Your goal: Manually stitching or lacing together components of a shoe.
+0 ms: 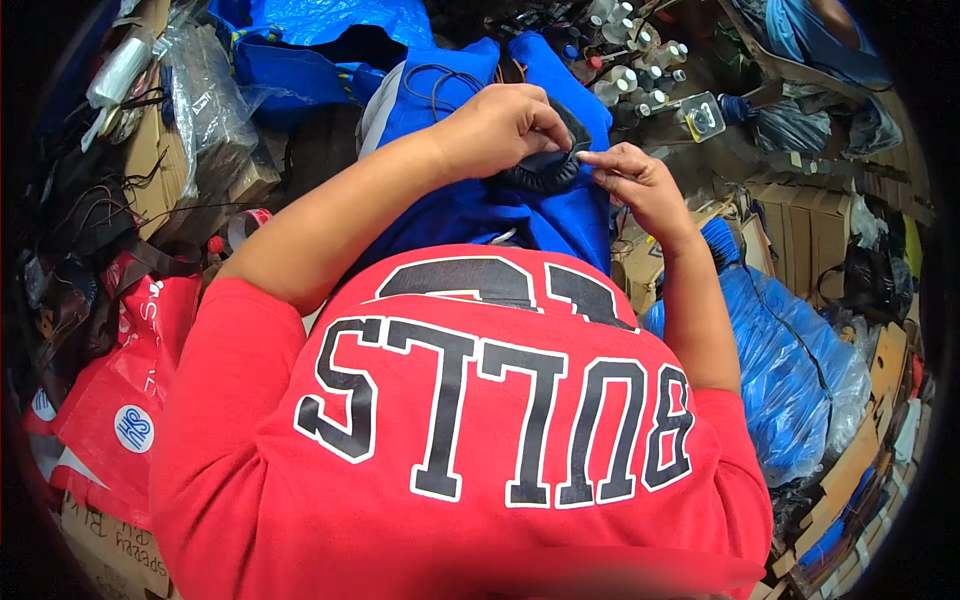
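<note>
Over my lap, a dark piece with a ribbed, gathered-looking curved edge lies on my blue trousers; I cannot make out its exact kind. My left hand reaches across from the left, fingers bent and pinched on its upper part. From the other side, my right hand pinches the right end of the ribbed edge between thumb and fingertips. The two hands' fingertips are close together. A thin black cord loops over my trousers beside my left hand.
Several bottles crowd the far right. A blue plastic bundle and cardboard boxes stand to the right. On the left are a red bag and clear plastic wrap. A blue bag lies ahead.
</note>
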